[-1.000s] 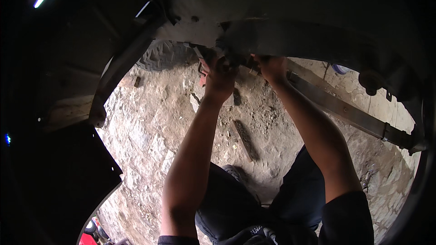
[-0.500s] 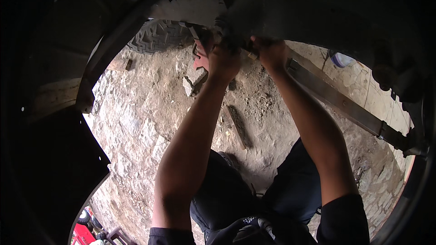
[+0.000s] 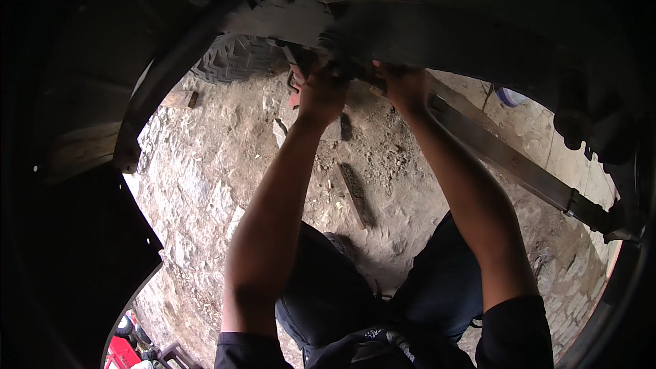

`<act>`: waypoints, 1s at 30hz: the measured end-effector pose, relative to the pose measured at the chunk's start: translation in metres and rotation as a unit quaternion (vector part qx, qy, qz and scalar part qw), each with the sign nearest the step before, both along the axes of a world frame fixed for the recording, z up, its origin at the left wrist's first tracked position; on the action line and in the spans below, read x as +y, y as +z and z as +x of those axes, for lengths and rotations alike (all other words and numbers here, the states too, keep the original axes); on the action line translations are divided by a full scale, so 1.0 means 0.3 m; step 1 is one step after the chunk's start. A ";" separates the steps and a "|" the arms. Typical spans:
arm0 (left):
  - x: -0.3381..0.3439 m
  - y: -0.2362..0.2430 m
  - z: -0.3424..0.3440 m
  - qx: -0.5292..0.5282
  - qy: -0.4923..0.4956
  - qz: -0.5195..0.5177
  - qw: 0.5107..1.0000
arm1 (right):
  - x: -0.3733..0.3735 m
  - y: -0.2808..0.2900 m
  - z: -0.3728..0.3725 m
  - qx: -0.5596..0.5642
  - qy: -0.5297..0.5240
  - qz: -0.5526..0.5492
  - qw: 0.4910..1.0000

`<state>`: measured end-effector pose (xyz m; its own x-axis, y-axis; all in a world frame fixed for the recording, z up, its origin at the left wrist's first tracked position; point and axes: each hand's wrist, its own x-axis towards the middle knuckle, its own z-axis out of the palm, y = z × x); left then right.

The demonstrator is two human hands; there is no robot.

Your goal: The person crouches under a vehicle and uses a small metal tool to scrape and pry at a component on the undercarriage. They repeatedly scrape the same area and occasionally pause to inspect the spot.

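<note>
Both arms reach up to dark metal parts on the underside of a vehicle [image 3: 437,34]. My left hand [image 3: 324,94] is closed at a shadowed part near the middle, beside a red metal stand or jack [image 3: 295,89]; its fingertips are lost in the dark. My right hand [image 3: 408,87] is a little to the right, fingers curled and thumb raised against a dark piece between the hands. What either hand grips is too dark to make out. A long metal beam [image 3: 506,154] runs from beside my right hand down to the right.
A treaded tyre [image 3: 236,60] stands at the far left. On the rough dirt ground lie a wooden stick [image 3: 350,195], a wooden block [image 3: 180,99] and a stone block [image 3: 331,130]. A white and blue container [image 3: 510,96] is at the far right. Dark body panels [image 3: 75,232] close in on the left.
My left hand and forearm have shifted a little to the left, baring more of the stone block. My right hand has hardly moved. The view has tilted slightly.
</note>
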<state>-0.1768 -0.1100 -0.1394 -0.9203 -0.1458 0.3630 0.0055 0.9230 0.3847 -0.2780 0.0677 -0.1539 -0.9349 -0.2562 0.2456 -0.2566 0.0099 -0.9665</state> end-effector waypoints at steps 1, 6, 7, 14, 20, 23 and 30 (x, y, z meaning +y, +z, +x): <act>-0.005 -0.009 -0.004 -0.004 0.005 0.017 1.000 | -0.008 0.005 0.009 0.010 0.000 0.007 1.000; 0.035 -0.002 -0.024 -0.093 0.037 0.036 0.994 | 0.027 0.055 0.001 0.182 -0.049 0.117 0.975; 0.033 0.001 -0.026 -0.108 0.033 0.067 0.991 | 0.036 0.065 -0.005 0.245 -0.071 0.153 0.955; -0.036 -0.086 -0.013 0.101 0.011 -0.153 0.983 | -0.013 0.123 0.096 0.117 0.010 0.130 0.985; 0.009 0.069 0.067 -0.152 -0.062 -0.081 0.983 | 0.101 0.102 0.122 0.163 0.130 0.200 0.957; 0.024 0.111 0.112 -0.160 -0.038 0.023 0.986 | 0.118 0.112 0.033 0.261 -0.020 0.284 0.922; 0.090 0.171 0.110 -0.182 0.011 0.210 0.961 | 0.063 0.061 -0.028 0.212 -0.066 0.168 0.960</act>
<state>-0.1438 -0.0831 -0.0882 -0.9702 -0.2299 -0.0768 -0.2173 0.6846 0.6958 -0.2865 0.0866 -0.1355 -0.7989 -0.2735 0.5356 -0.6014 0.3629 -0.7117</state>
